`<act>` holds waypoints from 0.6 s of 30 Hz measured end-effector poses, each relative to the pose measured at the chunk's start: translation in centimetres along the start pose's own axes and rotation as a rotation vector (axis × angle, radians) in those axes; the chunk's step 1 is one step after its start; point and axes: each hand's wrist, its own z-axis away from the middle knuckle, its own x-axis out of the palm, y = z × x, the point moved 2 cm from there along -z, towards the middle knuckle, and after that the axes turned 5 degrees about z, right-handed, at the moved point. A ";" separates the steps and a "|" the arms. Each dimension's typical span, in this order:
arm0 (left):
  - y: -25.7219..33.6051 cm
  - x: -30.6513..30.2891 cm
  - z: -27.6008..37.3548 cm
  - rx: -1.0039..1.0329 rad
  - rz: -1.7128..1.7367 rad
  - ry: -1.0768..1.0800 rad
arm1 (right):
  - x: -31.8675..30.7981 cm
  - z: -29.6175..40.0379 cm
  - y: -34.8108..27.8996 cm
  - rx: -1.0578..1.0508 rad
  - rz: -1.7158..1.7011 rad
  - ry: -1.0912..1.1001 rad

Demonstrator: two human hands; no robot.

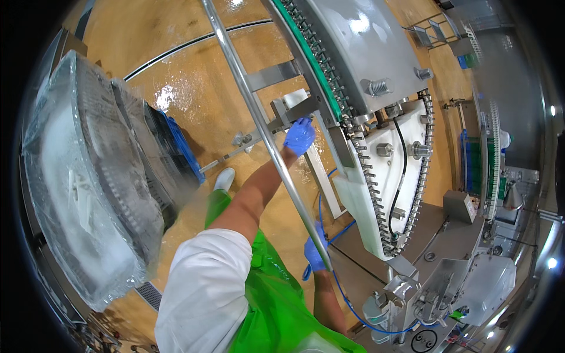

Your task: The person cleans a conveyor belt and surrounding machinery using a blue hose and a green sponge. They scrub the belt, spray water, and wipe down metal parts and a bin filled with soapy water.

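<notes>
My left hand (300, 136), in a blue glove, reaches past a steel guard rail (249, 95). Its fingertips meet a metal bracket (304, 109) under the conveyor frame, and their grip is partly hidden. Lower down, my right hand (314, 252), also gloved in blue, is closed around a thin blue hose (340, 282), with the lower end of the rail crossing in front of it. Beside both hands stands the conveyor, with a green belt edge (309, 57), a row of metal pins and a white plastic end plate (375, 181).
Plastic-wrapped crates (97, 176) stand to the left, blue ones (183, 141) at their edge. A metal rod (229, 154) juts out above the wet tan floor (176, 75). Threaded studs (379, 87) project from the steel housing (362, 39). More machinery (441, 291) occupies the lower right.
</notes>
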 end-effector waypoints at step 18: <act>-5.0 2.3 -4.2 -0.017 0.029 0.056 | -3.7 1.4 -3.7 -0.078 0.123 0.117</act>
